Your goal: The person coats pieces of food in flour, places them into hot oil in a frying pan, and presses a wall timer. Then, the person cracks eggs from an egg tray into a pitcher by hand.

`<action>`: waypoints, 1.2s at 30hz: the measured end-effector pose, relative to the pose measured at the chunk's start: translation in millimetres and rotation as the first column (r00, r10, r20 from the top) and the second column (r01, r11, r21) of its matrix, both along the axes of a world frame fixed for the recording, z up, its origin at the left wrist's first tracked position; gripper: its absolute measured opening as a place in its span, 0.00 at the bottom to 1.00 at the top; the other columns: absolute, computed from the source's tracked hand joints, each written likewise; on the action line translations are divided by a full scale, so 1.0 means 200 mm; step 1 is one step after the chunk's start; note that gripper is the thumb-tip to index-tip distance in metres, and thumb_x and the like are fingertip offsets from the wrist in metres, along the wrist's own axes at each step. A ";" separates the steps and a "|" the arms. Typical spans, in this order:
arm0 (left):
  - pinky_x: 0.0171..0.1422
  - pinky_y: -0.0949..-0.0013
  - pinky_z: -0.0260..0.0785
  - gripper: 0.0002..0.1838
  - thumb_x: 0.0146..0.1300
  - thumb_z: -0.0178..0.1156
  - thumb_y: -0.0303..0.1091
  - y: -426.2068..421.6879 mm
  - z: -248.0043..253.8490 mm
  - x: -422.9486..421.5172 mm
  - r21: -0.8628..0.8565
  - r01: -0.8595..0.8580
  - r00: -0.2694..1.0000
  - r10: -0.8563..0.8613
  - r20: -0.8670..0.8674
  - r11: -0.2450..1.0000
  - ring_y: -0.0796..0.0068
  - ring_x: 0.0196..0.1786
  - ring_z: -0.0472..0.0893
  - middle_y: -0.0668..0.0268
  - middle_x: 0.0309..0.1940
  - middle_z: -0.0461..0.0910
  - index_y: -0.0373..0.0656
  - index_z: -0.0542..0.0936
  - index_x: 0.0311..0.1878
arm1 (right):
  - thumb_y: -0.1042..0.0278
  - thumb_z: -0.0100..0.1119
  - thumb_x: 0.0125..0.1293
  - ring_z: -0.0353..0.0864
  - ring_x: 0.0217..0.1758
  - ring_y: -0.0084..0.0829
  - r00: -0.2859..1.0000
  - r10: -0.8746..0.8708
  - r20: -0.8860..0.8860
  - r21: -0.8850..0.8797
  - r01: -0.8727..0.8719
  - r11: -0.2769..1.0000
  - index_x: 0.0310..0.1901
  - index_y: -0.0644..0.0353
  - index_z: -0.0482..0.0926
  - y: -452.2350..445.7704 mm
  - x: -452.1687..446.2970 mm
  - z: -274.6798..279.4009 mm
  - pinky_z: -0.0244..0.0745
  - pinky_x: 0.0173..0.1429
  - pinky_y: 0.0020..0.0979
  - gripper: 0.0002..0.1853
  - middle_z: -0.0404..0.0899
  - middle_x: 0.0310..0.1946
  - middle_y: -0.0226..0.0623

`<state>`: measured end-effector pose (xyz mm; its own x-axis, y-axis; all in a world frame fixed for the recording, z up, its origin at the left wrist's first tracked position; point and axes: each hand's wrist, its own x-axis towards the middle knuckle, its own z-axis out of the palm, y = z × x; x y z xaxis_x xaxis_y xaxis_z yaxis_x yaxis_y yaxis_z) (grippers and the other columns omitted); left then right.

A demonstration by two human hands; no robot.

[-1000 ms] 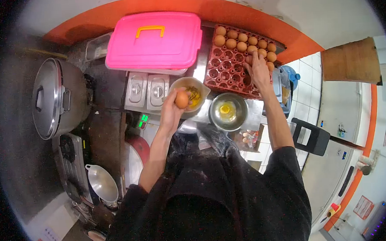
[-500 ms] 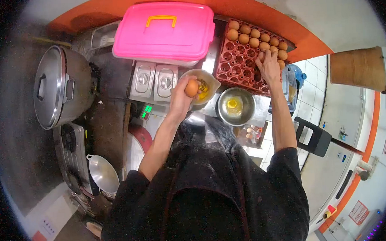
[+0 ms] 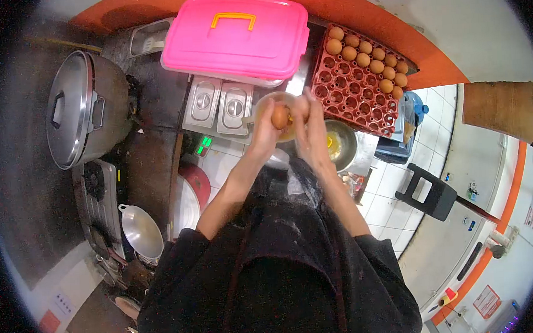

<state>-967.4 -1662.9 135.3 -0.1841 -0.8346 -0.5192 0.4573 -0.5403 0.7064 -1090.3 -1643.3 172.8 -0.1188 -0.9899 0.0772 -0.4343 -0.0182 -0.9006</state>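
My left hand (image 3: 266,129) is closed on a brown egg (image 3: 280,116) over a pale bowl (image 3: 287,133). Close beside it, my right hand (image 3: 310,128) has its fingers closed round an egg (image 3: 300,107), partly hidden and blurred by motion. Below and right of my right hand, a metal bowl (image 3: 341,144) holds raw egg with a yolk; my hand covers part of its left side. The red egg tray (image 3: 359,94) lies at the upper right, with several brown eggs along its back and right side.
A pink lidded box (image 3: 236,41) stands at the back. Two lidded steel containers (image 3: 234,109) sit left of the bowls. Further left are a large pot (image 3: 74,110), a stove (image 3: 102,190) and a wok (image 3: 142,232). Eggshells (image 3: 353,183) lie near the metal bowl's front.
My right hand has left the egg tray and come over beside my left hand, with an egg. One egg fewer shows in the tray. The camera view has shifted somewhat.
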 end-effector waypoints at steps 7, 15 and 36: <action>0.63 0.66 0.68 0.22 0.78 0.44 0.49 -0.02 -0.04 0.04 0.024 0.079 0.995 -0.077 -0.067 0.997 0.70 0.59 0.76 0.64 0.58 0.76 0.47 0.72 0.65 | 0.63 0.50 0.76 0.65 0.72 0.50 0.981 0.181 0.069 0.128 -0.189 0.974 0.73 0.71 0.53 0.01 -0.02 -0.02 0.61 0.74 0.42 0.31 0.63 0.68 0.62; 0.65 0.67 0.69 0.25 0.64 0.67 0.37 -0.15 -0.01 0.25 -0.455 0.574 0.775 -0.273 0.569 0.681 0.73 0.59 0.76 0.61 0.58 0.78 0.40 0.76 0.62 | 0.56 0.56 0.75 0.77 0.55 0.26 0.705 0.139 0.695 0.349 -0.500 0.792 0.58 0.66 0.74 -0.12 -0.18 -0.19 0.72 0.62 0.28 0.21 0.78 0.51 0.33; 0.59 0.57 0.75 0.29 0.52 0.67 0.35 -0.23 -0.02 0.34 -0.214 0.851 0.294 -0.098 0.951 0.480 0.53 0.55 0.80 0.54 0.53 0.81 0.45 0.77 0.61 | 0.64 0.59 0.69 0.80 0.57 0.33 0.880 0.461 0.117 0.172 -0.475 0.863 0.64 0.62 0.72 -0.20 -0.19 -0.31 0.74 0.62 0.37 0.24 0.78 0.58 0.44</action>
